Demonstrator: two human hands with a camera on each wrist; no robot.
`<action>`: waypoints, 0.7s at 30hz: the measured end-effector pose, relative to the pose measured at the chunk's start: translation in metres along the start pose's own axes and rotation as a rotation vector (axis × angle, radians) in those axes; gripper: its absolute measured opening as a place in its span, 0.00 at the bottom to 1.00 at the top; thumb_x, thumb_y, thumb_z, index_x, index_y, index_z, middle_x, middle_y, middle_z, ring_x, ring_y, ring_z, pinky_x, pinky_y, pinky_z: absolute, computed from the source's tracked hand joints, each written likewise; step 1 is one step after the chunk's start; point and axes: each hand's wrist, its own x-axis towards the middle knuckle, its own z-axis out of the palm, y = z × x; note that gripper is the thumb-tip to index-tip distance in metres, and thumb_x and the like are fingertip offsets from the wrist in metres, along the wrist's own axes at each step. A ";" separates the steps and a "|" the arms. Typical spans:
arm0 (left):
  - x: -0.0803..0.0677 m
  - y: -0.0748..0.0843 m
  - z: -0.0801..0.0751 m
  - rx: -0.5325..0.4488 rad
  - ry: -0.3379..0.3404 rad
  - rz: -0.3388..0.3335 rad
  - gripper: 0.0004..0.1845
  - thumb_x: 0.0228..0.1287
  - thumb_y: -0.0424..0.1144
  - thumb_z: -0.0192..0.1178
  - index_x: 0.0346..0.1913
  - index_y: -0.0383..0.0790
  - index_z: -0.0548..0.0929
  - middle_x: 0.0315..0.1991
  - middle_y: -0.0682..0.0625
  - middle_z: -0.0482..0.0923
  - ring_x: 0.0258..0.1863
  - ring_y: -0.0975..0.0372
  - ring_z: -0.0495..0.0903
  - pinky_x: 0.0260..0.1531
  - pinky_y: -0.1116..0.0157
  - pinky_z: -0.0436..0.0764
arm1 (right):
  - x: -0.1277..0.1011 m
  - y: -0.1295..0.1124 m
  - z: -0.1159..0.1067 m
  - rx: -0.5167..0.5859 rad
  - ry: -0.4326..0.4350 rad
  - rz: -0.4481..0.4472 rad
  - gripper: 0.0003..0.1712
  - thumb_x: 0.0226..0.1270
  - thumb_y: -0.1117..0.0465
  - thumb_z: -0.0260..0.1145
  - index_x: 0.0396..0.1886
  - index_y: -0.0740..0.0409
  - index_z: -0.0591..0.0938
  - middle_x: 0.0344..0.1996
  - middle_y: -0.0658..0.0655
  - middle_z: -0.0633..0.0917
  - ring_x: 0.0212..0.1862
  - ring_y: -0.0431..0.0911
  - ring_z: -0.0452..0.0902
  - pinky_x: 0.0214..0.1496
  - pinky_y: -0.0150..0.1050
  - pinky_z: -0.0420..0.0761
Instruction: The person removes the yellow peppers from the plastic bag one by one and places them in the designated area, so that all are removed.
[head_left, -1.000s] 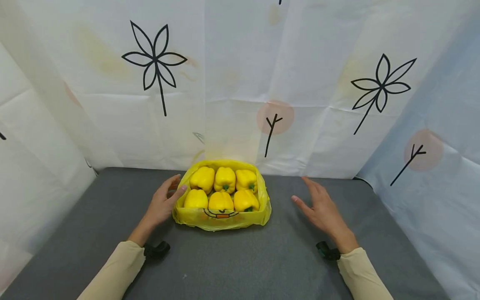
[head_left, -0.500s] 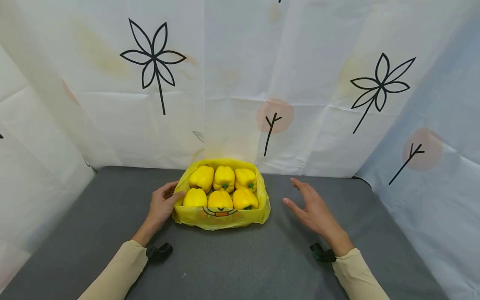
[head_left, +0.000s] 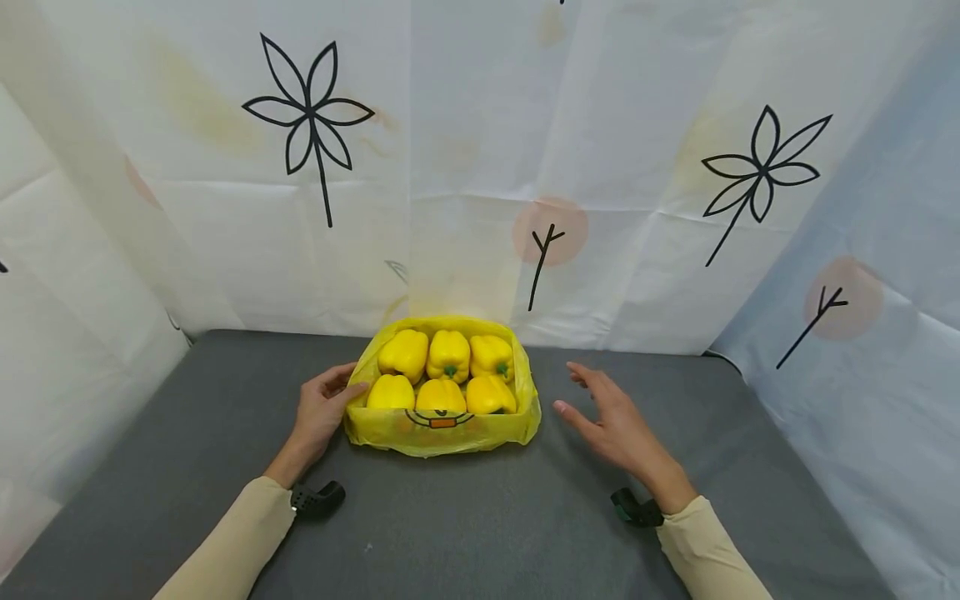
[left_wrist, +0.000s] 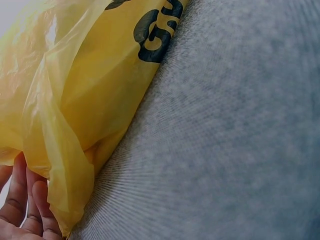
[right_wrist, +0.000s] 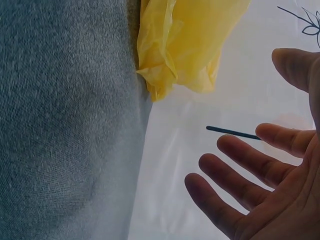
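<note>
A yellow plastic bag [head_left: 442, 433] sits at the back middle of the grey table [head_left: 480, 525], lining a box-like shape with several yellow bell peppers [head_left: 448, 354] packed inside. My left hand [head_left: 324, 407] rests against the bag's left side with its thumb on the rim. In the left wrist view, fingertips [left_wrist: 25, 210] touch the crinkled plastic of the bag [left_wrist: 90, 100]. My right hand [head_left: 603, 410] hovers open to the right of the bag, fingers spread, a short gap away. The right wrist view shows that open hand [right_wrist: 260, 185] and the bag's corner [right_wrist: 185, 45].
A white sheet printed with black flowers and pink dots [head_left: 480, 167] hangs close behind and around both sides of the table. Black wrist cameras [head_left: 318, 498] [head_left: 633, 508] sit at my cuffs. Grey table surface stretches in front of the bag.
My left hand has closed in until it touches the bag's left side. My right hand has drifted left toward the bag, still open. The bag and peppers have not moved.
</note>
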 end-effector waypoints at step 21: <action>-0.003 0.008 0.001 -0.015 -0.019 0.017 0.20 0.64 0.37 0.61 0.55 0.28 0.77 0.48 0.35 0.76 0.36 0.66 0.77 0.34 0.74 0.78 | 0.036 -0.032 0.018 0.226 -0.071 -0.074 0.38 0.59 0.41 0.65 0.66 0.51 0.68 0.58 0.52 0.73 0.56 0.50 0.71 0.53 0.49 0.75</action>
